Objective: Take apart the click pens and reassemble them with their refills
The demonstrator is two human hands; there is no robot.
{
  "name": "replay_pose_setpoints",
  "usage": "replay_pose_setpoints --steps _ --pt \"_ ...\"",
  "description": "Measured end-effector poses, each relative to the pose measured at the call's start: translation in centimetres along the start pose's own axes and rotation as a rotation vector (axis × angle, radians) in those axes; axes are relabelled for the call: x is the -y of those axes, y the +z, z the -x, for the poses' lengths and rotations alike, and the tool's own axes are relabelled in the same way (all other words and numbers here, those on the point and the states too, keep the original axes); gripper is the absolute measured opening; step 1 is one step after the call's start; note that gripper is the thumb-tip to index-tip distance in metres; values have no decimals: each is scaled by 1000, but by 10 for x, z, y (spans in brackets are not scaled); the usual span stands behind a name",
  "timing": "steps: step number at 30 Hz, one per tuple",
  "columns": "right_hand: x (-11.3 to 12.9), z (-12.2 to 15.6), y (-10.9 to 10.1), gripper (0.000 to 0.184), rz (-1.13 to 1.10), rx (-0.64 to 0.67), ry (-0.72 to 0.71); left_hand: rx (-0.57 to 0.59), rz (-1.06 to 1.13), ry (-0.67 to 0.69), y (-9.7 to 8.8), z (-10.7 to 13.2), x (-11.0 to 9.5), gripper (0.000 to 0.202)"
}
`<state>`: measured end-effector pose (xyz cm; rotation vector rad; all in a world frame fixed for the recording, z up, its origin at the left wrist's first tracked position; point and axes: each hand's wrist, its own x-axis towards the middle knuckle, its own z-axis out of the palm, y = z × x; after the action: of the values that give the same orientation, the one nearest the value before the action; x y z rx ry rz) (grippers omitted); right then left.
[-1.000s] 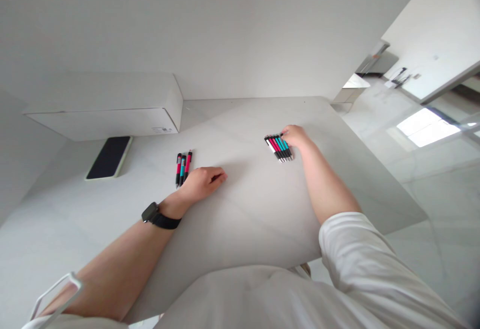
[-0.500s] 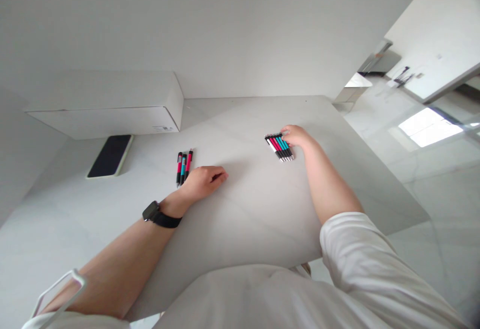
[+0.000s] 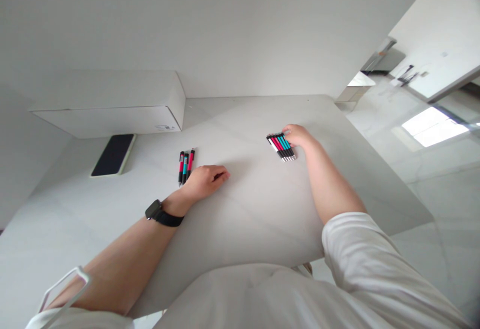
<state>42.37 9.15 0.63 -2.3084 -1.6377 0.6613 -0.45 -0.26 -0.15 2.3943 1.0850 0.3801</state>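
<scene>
My left hand (image 3: 205,180) rests on the white table (image 3: 247,204) with its fingers curled loosely and nothing visible in them. Just left of it lie three pens (image 3: 185,166), two red and one teal, side by side. My right hand (image 3: 298,136) reaches to a row of several pens (image 3: 281,147), white, red and teal, and its fingers touch the right end of the row. A black watch (image 3: 153,211) is on my left wrist.
A long white box (image 3: 108,103) stands at the back left against the wall. A dark phone (image 3: 114,154) lies flat in front of it. The table's right edge (image 3: 393,179) drops off to a glossy floor.
Both hands stay where they were. Only the view has shifted slightly.
</scene>
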Motion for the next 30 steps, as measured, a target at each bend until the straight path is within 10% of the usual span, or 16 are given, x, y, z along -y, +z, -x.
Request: replay_pose_setpoints --steps 23,30 --pt "10 14 -5 58 -17 76 28 2 -4 11 -1 0 -3 35" --pt "30 27 -14 37 148 -265 -209 -273 -85 33 0 0 -13 28"
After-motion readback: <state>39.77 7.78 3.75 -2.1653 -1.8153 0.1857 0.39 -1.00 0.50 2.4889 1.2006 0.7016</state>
